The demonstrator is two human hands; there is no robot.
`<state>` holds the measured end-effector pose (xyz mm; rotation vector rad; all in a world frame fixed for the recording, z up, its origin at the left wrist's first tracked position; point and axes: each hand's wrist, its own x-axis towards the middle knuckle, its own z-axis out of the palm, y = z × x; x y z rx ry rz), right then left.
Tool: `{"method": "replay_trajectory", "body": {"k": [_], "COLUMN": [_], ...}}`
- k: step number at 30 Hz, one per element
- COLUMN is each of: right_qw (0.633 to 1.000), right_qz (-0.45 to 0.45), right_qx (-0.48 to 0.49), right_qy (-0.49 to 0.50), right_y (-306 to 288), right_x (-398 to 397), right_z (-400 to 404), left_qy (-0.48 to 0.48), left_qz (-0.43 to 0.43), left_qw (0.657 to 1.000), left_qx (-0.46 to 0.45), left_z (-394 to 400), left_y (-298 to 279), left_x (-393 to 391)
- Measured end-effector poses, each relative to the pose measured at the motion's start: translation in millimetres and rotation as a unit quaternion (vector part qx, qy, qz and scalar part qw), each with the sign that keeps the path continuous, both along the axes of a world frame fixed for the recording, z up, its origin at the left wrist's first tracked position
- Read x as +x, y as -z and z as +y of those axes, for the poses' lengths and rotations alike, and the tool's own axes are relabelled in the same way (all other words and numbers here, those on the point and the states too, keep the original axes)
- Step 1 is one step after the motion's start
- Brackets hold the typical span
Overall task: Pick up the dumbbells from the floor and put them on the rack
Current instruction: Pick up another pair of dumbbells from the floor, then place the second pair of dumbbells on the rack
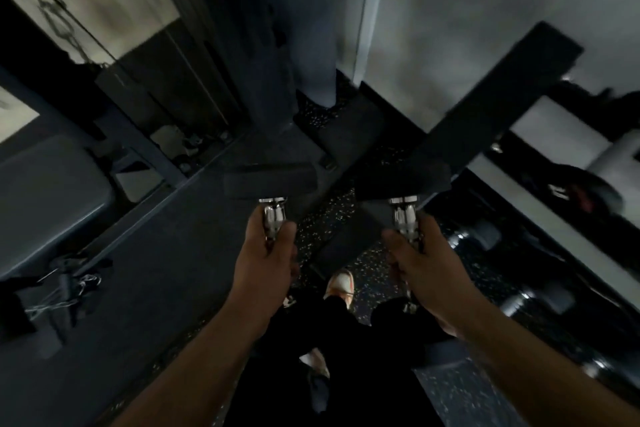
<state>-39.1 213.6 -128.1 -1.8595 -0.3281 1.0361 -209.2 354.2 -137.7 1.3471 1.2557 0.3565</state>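
Dimly, left hand gripping dumbbell, right hand likewise, blurred

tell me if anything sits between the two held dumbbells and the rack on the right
Nothing visible does. The left hand and right hand each grip a chrome-handled black dumbbell, left and right, above the speckled dark floor. The black rack with stored dumbbells lies right, open gap between.

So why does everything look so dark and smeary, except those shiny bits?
Head view: dim room, motion blur smears the wall and black dumbbell heads; the chrome dumbbell handles catch glare above the left hand and right hand; wide-angle lens bends the edges.
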Motion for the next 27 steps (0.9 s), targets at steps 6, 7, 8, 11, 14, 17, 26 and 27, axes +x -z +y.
{"method": "replay_trajectory", "body": {"k": [6, 7, 8, 11, 14, 17, 26, 27], "right_qw": [0.996, 0.995, 0.994, 0.988, 0.982, 0.971, 0.933, 0.928], "right_qz": [-0.046, -0.046, -0.048, -0.041, -0.043, -0.025, -0.025, -0.025], "right_qx": [0.012, 0.014, 0.015, 0.027, 0.009, 0.005, -0.016, -0.018], "right_qy": [0.071, 0.087, 0.102, 0.145, 0.183, 0.239, 0.359, 0.372], "right_y": [-45, -49, -53, -61, -66, -68, -63, -63], "right_x": [0, -1, -1, -6, -8, -7, 81, 98], "right_z": [-96, -114, -133, -188, -247, -301, -441, -458], "left_qy": [0.057, 0.068, 0.078, 0.108, 0.144, 0.195, 0.313, 0.318], "left_qz": [-0.044, -0.052, -0.058, -0.068, -0.08, -0.086, -0.064, -0.064], "left_qw": [0.997, 0.996, 0.995, 0.991, 0.985, 0.974, 0.944, 0.942], "left_qx": [-0.016, -0.019, -0.019, -0.026, -0.057, -0.075, -0.083, -0.086], "left_z": [-79, -94, -109, -151, -196, -239, -372, -388], "left_y": [-42, -48, -52, -61, -66, -70, -59, -58], "left_x": [23, 26, 29, 38, 51, 67, 192, 213]}}
